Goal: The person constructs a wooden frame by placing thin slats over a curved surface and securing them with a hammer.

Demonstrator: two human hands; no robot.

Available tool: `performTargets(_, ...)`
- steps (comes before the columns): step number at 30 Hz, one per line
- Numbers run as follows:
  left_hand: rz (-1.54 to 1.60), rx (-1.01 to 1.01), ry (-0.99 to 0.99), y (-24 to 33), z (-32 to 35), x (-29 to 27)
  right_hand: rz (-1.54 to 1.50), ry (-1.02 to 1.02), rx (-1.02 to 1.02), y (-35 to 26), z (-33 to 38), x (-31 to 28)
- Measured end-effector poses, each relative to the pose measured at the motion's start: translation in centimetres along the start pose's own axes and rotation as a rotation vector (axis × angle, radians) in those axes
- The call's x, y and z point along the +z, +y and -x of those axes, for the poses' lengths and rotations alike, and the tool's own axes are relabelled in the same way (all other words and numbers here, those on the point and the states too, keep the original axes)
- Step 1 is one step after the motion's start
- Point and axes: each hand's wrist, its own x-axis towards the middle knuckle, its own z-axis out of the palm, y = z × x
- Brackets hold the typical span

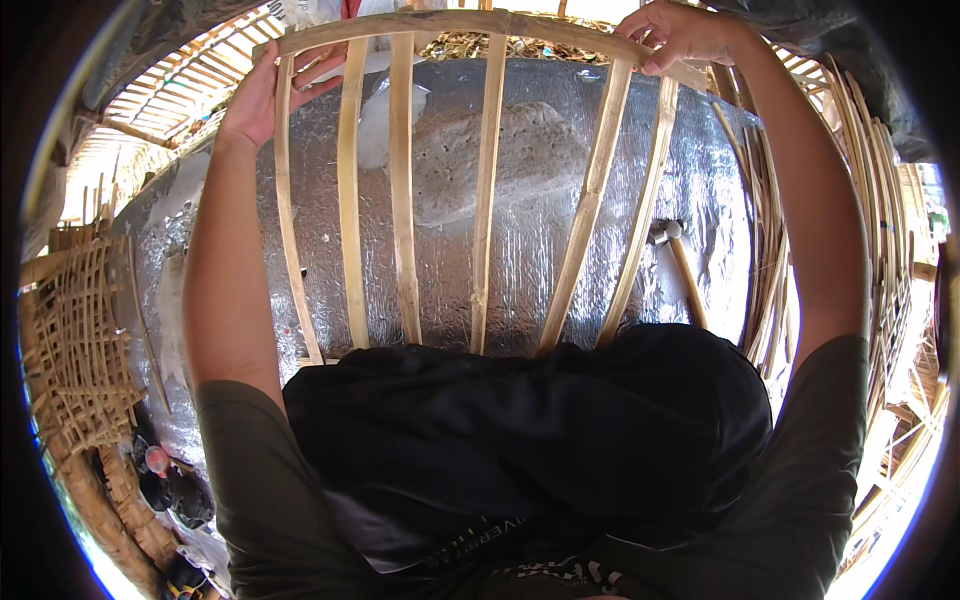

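Note:
A bamboo slat frame (488,200) stretches from my lap out to a long bamboo crosspiece (420,22) at its far end. My left hand (262,100) holds the crosspiece's left end, thumb on the outer side and fingers reaching behind the outermost slat. At the right end, my right hand (695,38) grips the same crosspiece with thumb and bent fingers. Several slats run between the two hands, fanning slightly apart. Their near ends are hidden by dark cloth (530,430) over my lap.
Beneath the frame lies a silver foil sheet (330,230) with a flat grey stone block (490,165) on it. A hammer (682,270) rests to the right, beside bundled bamboo strips (765,250). Woven bamboo (80,340) and dark plastic (185,495) are at left.

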Motion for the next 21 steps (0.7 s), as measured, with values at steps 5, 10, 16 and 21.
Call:
performTargets(5,-0.012,0.004,-0.032,0.2,-0.1,0.1,0.060,0.019,0.013,-0.2,0.2,0.2)
performTargets(10,0.010,0.001,-0.021,0.2,0.3,-0.4,0.024,0.031,0.035,-0.2,-0.8,0.6)
performTargets(16,0.061,0.012,-0.057,-0.2,0.9,0.3,-0.169,0.137,-0.107,7.1,-5.1,2.1)
performTargets(21,0.025,0.018,-0.061,-0.4,0.8,-0.2,-0.152,0.125,-0.079,6.4,-5.1,2.0)
